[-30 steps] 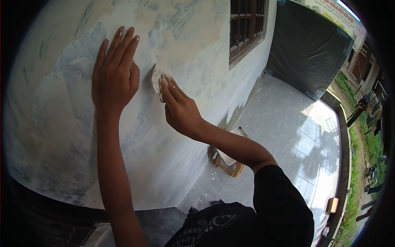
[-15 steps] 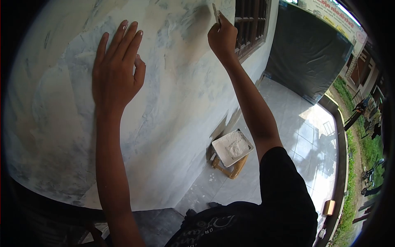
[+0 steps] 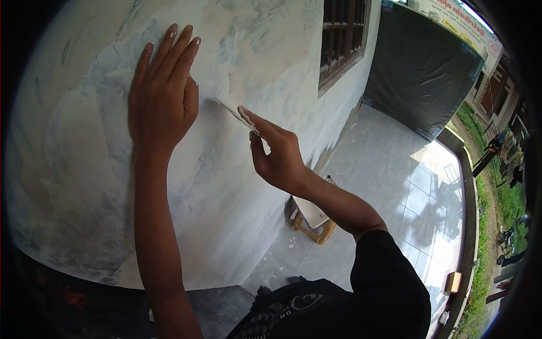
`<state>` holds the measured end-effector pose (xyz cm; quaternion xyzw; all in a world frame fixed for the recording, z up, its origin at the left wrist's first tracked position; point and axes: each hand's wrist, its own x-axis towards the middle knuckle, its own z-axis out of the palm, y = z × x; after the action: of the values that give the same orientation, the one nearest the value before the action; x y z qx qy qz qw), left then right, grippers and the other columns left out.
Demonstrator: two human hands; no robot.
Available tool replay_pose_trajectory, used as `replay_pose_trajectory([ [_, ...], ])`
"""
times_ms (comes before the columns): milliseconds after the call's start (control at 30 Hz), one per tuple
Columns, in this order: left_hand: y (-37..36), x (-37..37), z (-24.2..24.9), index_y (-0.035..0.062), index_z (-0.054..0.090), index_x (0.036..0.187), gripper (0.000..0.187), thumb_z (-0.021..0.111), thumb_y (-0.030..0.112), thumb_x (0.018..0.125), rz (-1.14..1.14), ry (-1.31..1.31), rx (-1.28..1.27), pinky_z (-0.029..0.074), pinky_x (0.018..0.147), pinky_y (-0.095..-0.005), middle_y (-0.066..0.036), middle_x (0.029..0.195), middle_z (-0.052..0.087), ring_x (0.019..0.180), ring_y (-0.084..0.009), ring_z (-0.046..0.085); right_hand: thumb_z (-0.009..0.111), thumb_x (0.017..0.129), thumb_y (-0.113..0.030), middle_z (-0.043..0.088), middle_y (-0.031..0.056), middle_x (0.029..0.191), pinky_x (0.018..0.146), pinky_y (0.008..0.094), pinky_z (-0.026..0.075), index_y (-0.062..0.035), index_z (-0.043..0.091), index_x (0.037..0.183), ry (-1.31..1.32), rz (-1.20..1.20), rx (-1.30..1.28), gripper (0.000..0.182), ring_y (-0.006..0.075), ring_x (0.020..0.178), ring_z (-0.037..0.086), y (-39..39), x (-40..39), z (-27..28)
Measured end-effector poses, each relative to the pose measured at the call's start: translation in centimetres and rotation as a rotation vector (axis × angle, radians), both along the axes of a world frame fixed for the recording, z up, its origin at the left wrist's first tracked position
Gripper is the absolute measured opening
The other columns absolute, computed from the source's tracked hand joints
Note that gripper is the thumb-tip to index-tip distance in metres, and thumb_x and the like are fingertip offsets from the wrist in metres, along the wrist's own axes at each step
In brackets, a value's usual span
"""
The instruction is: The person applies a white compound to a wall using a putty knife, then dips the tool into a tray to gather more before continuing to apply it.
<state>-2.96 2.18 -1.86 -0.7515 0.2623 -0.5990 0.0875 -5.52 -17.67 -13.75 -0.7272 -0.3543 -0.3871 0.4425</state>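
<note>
My left hand (image 3: pixel 162 96) lies flat against the patchy white-and-grey plastered wall (image 3: pixel 226 209), fingers stretched upward and white flecks on the fingertips. To its right, my right hand (image 3: pixel 279 155) pinches a putty knife (image 3: pixel 230 111) between thumb and fingers. The blade shows almost edge-on, its far edge right at the wall and pointing up and left toward my left hand. White paste smears the fingers that press on the blade. Under my right forearm, a white tray (image 3: pixel 307 212) is partly hidden; the paste in it is largely covered from this view.
A yellowish stool (image 3: pixel 320 233) bears the tray beside the wall's foot. White drips spot the grey tiled floor (image 3: pixel 361 164). A barred window (image 3: pixel 341 42) is set in the wall at upper right. Beyond it hangs a dark sheet (image 3: pixel 420 73); a small box (image 3: pixel 453 282) sits by the ledge.
My right hand has come down and left from beside the window with the putty knife, and its blade now points toward my left hand. The left hand stays on the wall, thumb closer in.
</note>
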Motion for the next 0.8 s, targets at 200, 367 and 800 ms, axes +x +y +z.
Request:
replay_pose_trajectory([
  [200,-0.3,0.2,0.0,0.0109,0.056,0.136,0.049,0.046,0.003,0.089,0.018,-0.012,-0.002,0.029,0.119,-0.0437,0.0,0.148,0.051,0.142,-0.019,0.041,0.05,0.083,0.007,0.067,0.0257,0.082,0.067,0.0369,0.052,0.0106,0.06,0.12,-0.219,-0.481,0.258,0.038,0.0341,0.072,0.069,-6.4,10.0,9.9],
  [367,-0.5,0.0,0.0,0.0127,0.061,0.131,0.045,0.048,0.007,0.088,0.06,-0.06,-0.005,0.032,0.119,-0.0398,0.001,0.143,0.056,0.138,-0.0151,0.045,0.049,0.081,0.006,0.067,0.03,0.092,0.074,0.0438,0.055,0.011,0.061,0.115,-0.2,-0.537,0.125,0.036,0.0431,0.085,0.068,-3.1,12.7,10.8],
  [800,0.1,-0.3,0.6,0.0087,0.061,0.13,0.045,0.046,0.002,0.088,-0.152,-0.014,-0.034,0.034,0.116,-0.044,-0.004,0.142,0.057,0.137,-0.0212,0.047,0.054,0.086,0.01,0.067,0.0282,0.107,0.078,0.0368,0.055,0.004,0.053,0.133,-0.043,-0.084,0.084,0.048,0.0399,0.094,0.069,-0.9,0.5,2.5],
])
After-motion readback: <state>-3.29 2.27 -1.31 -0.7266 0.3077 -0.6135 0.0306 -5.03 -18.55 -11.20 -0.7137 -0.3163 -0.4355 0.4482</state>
